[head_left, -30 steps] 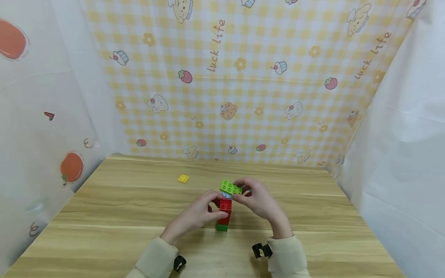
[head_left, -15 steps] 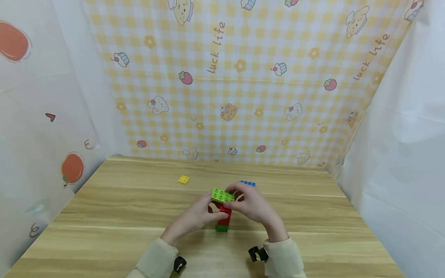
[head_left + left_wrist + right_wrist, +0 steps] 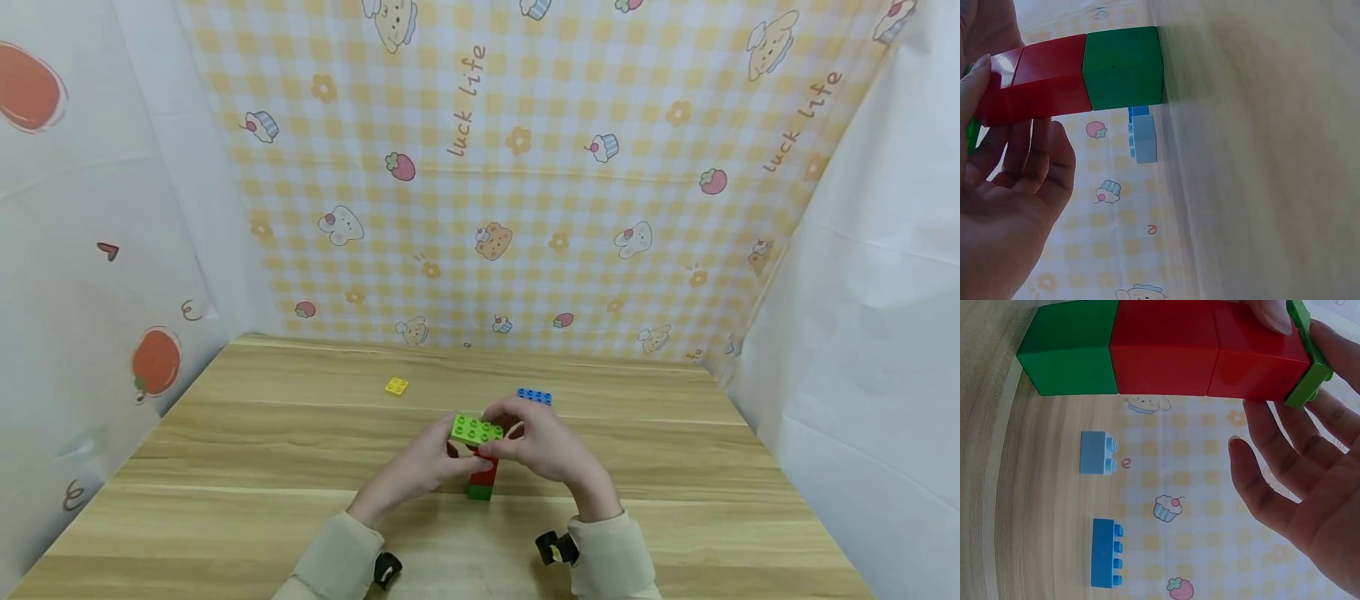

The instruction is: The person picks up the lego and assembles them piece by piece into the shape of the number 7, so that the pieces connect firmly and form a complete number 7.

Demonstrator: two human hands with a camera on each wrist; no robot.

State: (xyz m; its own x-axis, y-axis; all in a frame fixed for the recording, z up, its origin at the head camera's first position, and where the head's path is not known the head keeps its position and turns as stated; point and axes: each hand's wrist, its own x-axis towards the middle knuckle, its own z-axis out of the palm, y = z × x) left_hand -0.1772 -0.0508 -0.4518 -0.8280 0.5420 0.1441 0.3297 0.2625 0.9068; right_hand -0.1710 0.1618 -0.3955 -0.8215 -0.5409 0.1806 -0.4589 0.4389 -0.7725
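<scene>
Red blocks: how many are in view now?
2. The lower red block sits directly on the dark green block; the upper red block is on top of it, just beneath the light green block. Others may be hidden.

The plate [image 3: 476,430] is lime, the tower [image 3: 1163,350] red and green, the counter [image 3: 285,467] tan wood-grained, the backdrop [image 3: 555,196] yellow-and-white checked.

Forearms angling inward, left [image 3: 337,554] and right [image 3: 617,554], wrists up off my sleeves. My left grip [image 3: 423,458] is curled in a pinch: thumb [image 3: 974,87] on the near side, fingers [image 3: 1057,165] bent round the far side. My right grip [image 3: 547,440] sits slightly higher, thumb [image 3: 501,447] pinching against fingers, lower fingers [image 3: 1272,447] loosely curled.
</scene>
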